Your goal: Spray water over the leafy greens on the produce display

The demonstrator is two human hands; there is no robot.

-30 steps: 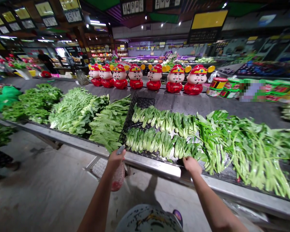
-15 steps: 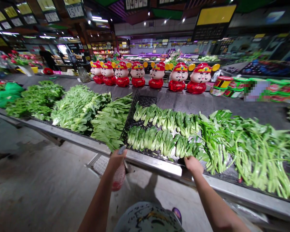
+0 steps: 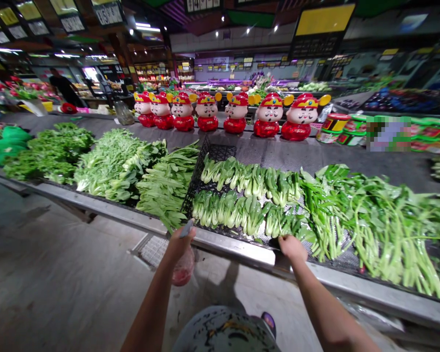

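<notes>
Bok choy (image 3: 254,215) in front of figurines (image 3: 235,116), leafy greens (image 3: 383,222) to its right, tubs (image 3: 335,123) right of figurines

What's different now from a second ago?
The left hand and the clear, reddish container in its grip have shifted slightly right. The person whose foot showed at the left edge is out of view. The right hand stays at the front edge of the black crate, and the bok choy lies as it was.
</notes>
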